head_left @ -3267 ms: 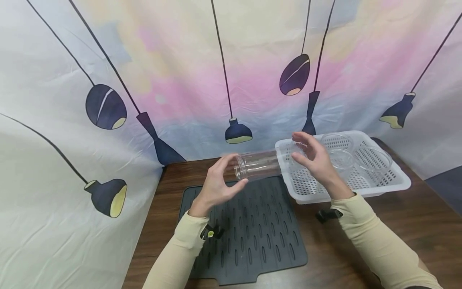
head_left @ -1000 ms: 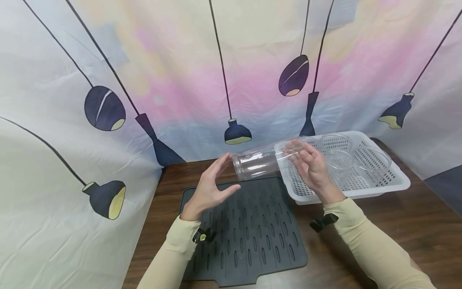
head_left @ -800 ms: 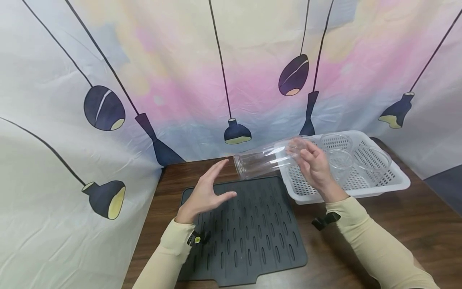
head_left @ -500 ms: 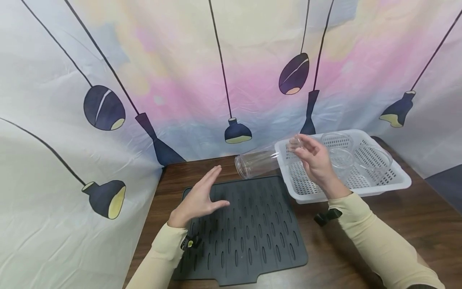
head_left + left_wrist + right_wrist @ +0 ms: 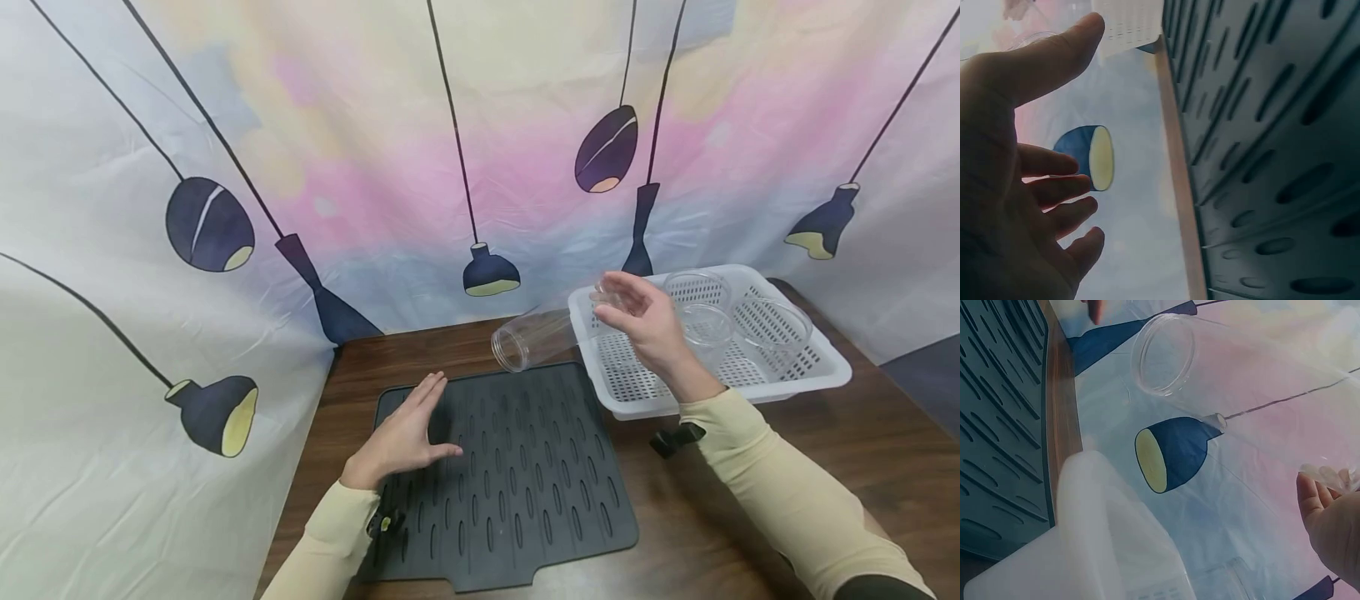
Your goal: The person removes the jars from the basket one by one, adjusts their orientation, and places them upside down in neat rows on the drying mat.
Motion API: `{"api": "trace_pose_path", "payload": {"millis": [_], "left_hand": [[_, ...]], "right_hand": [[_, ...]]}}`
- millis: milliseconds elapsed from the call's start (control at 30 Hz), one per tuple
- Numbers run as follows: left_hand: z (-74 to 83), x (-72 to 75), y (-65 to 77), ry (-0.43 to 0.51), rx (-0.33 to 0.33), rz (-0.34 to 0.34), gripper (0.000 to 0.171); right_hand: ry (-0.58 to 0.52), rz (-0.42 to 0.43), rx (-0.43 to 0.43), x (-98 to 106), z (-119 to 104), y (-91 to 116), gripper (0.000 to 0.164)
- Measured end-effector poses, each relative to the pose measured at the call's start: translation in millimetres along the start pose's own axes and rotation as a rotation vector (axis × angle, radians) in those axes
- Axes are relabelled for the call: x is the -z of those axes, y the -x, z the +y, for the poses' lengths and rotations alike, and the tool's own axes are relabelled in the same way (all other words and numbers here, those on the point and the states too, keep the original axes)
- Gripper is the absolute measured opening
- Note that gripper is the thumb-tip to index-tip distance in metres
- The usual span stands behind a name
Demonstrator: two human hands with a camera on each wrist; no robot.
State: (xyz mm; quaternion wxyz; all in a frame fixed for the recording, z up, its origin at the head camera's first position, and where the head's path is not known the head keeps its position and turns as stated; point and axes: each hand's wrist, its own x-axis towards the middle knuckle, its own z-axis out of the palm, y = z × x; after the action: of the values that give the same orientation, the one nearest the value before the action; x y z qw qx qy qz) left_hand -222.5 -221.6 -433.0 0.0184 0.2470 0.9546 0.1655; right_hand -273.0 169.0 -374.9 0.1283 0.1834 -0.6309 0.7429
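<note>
My right hand point(image 5: 654, 329) grips the far end of a tall clear jar point(image 5: 546, 333), tilted so its open threaded mouth points left and slightly down. The jar hangs over the back left corner of a white perforated basket point(image 5: 611, 404). In the right wrist view the jar's ring-shaped mouth point(image 5: 1137, 362) shows, with my right fingertips point(image 5: 1310, 490) at its other end. My left hand point(image 5: 397, 442) is over a dark grey ridged mat point(image 5: 540, 467), apart from the jar. Its thumb is spread from the fingers, and the left wrist view shows nothing held.
Inside the basket stand several clear round containers point(image 5: 772, 329). The basket is on the right of the brown wooden table point(image 5: 465, 346), next to the mat. Behind the table hangs a cloth point(image 5: 375, 167) printed with lamps.
My left hand has let go of the jar's mouth end and moved down and left over the mat. My right hand has kept the jar, and the mouth now tips lower and toward the camera.
</note>
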Motion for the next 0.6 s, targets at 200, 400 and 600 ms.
{"api": "trace_pose_path", "payload": {"millis": [200, 400, 600], "left_hand": [[-9.3, -13.6, 6.3, -0.040, 0.028, -0.039, 0.111], [-16.0, -24.0, 11.6, -0.048, 0.042, -0.060, 0.111], [-19.5, -28.1, 15.4, -0.066, 0.054, -0.081, 0.112]], "right_hand": [[0.170, -0.028, 0.009, 0, 0, -4, 0.060], [0.307, -0.047, -0.038, -6, -3, -7, 0.065], [0.366, -0.079, -0.078, -15, -3, -9, 0.069]]}}
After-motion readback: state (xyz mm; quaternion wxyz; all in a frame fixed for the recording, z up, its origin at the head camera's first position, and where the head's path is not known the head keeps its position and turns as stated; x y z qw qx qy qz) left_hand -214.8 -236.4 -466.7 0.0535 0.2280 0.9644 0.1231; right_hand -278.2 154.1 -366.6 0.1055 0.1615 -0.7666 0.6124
